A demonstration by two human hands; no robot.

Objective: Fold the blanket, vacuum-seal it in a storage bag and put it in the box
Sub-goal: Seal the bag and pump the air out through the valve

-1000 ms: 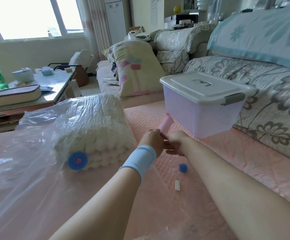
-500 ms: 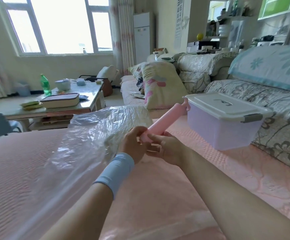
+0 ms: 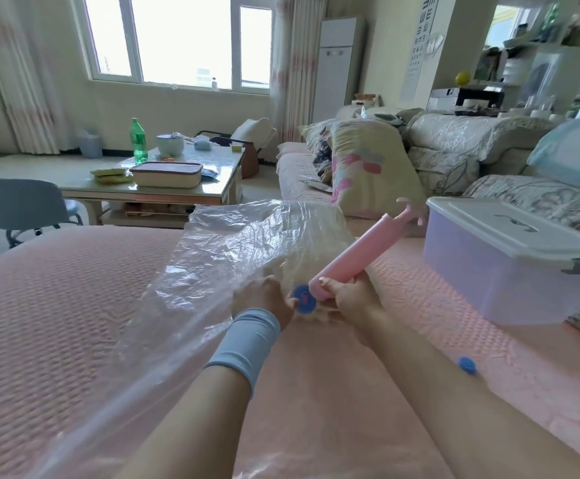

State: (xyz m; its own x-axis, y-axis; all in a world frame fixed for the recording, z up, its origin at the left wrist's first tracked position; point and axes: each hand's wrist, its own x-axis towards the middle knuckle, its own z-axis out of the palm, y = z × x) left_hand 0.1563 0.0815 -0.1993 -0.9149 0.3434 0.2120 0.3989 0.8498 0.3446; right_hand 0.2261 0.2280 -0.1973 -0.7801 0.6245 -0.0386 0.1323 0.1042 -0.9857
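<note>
Nearest, a light-blue wristband (image 3: 247,344) on the left wrist. Just beyond, left hand (image 3: 264,300) laid on the storage bag (image 3: 226,250), thumb at the rim of the blue valve (image 3: 304,299); fingers hidden past the knuckles, so cannot tell whether pinching or merely pressing. Right hand (image 3: 352,300) clenched around the lower end of the pink pump (image 3: 354,255), fingertips wrapped over the barrel. Near end of the pump right at the valve, long axis slanting up and away to the right, T-handle at the far end, close to the box (image 3: 496,271). Off to the right on the pink cover (image 3: 74,305), one loose blue cap (image 3: 467,365). Inside the crinkled clear bag, the pale folded blanket (image 3: 276,267), behind the valve. Counted: two hands, one pump, one bag, one valve, one box, white lid shut, standing on the cover.
</note>
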